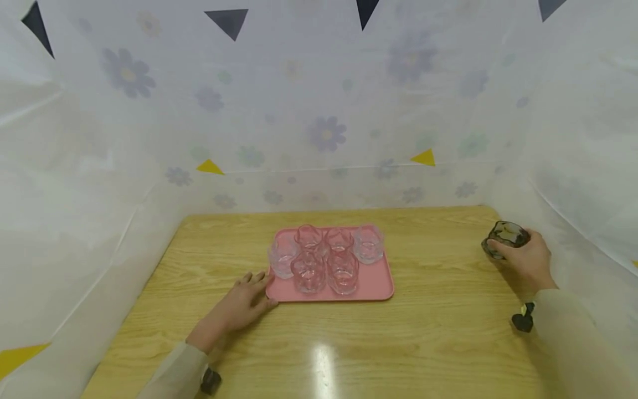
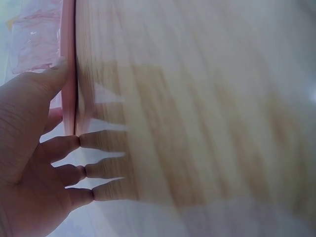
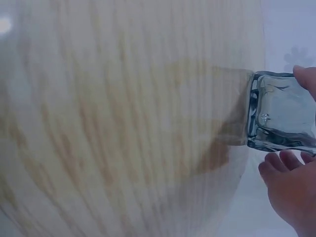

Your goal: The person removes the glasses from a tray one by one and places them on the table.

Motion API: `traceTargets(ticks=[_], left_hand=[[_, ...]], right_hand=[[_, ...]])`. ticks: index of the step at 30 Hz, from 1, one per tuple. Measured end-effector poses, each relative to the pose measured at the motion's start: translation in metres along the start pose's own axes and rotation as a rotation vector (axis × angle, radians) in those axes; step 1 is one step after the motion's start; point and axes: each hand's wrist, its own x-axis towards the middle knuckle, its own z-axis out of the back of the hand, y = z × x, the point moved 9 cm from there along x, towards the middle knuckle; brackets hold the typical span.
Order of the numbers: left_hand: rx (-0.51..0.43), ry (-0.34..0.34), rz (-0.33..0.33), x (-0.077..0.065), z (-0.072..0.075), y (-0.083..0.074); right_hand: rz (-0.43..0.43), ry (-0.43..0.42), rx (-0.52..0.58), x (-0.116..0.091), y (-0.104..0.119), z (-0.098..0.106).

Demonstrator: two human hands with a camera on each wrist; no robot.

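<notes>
A pink tray (image 1: 376, 284) lies on the table with several clear, wavy-sided glasses (image 1: 309, 276) grouped on it. My left hand (image 1: 242, 303) rests at the tray's left front corner, its fingers spread and fairly straight. In the left wrist view the thumb (image 2: 55, 75) touches the tray's rim, while other fingertips meet the tabletop. Far to the right, my right hand (image 1: 530, 259) grips a smoky dark glass cup (image 1: 509, 233) between thumb and fingers. The right wrist view has this squarish cup (image 3: 285, 109) at its right edge, partly cut off; whether it touches the table I cannot tell.
The wooden table (image 1: 428, 338) reaches back to a white flowered curtain (image 1: 279, 138). Similar white sheets close in both sides, the right sheet (image 1: 588, 221) standing close to my right hand. Black bands with small devices sit at both wrists.
</notes>
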Motion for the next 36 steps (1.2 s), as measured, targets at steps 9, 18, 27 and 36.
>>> traceTargets(ticks=[9,18,27,36], left_hand=[[-0.009,0.011,0.025,-0.002,-0.001,0.004],[-0.01,0.016,0.026,-0.001,-0.004,0.005],[-0.009,0.009,0.024,0.001,-0.005,0.005],[-0.007,-0.007,0.012,0.0,-0.002,0.002]], right_hand=[[0.136,-0.05,-0.016,0.0,0.042,0.005],[0.227,0.041,-0.023,-0.015,0.092,-0.024],[0.275,0.227,-0.025,-0.031,0.132,-0.068],[0.357,0.336,0.046,-0.043,0.163,-0.115]])
